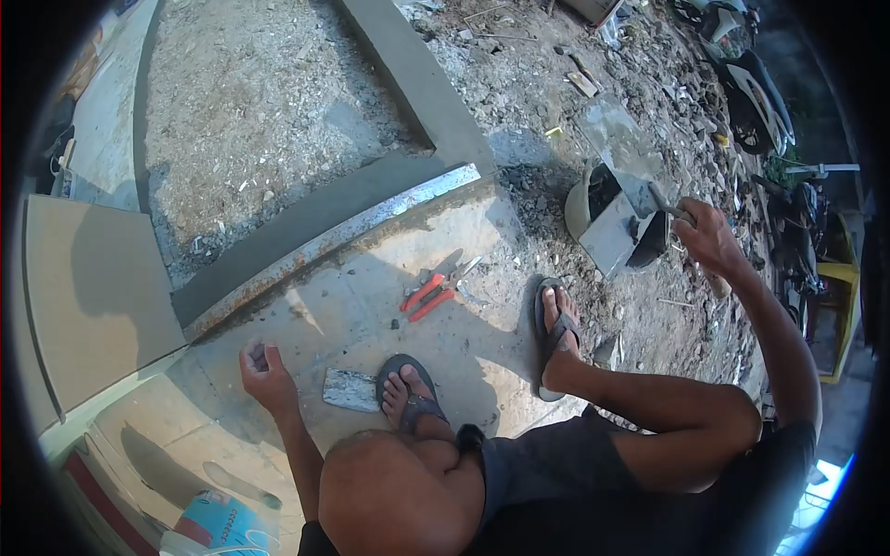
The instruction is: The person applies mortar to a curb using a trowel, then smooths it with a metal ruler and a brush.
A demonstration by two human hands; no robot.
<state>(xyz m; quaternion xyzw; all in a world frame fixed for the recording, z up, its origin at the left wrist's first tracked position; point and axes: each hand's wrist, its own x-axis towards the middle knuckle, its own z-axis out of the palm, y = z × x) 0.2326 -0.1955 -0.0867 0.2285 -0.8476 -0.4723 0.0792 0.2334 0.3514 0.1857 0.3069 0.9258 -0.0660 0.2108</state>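
My right hand [709, 239] is closed around the handle of a trowel [656, 201], whose blade is over a flat board [612, 237] lying across a bucket [578, 208]. Dark material sits on the board's edge. My left hand [266, 371] hangs over the paved floor at the lower left, its fingers curled; whether anything small is in them is too unclear to tell. A long metal straightedge [371, 221] lies along the edge of a grey mortar strip [278, 221]. Red-handled pliers [432, 298] rest on the floor between my hands.
A flat stone piece [352, 389] lies beside my left sandal [408, 394]. Tan panels [97, 306] lean at the left, above a blue container [222, 524]. Rubble [528, 83] with a hammer [581, 65] spreads at the top. Motorbikes [756, 102] stand at the far right.
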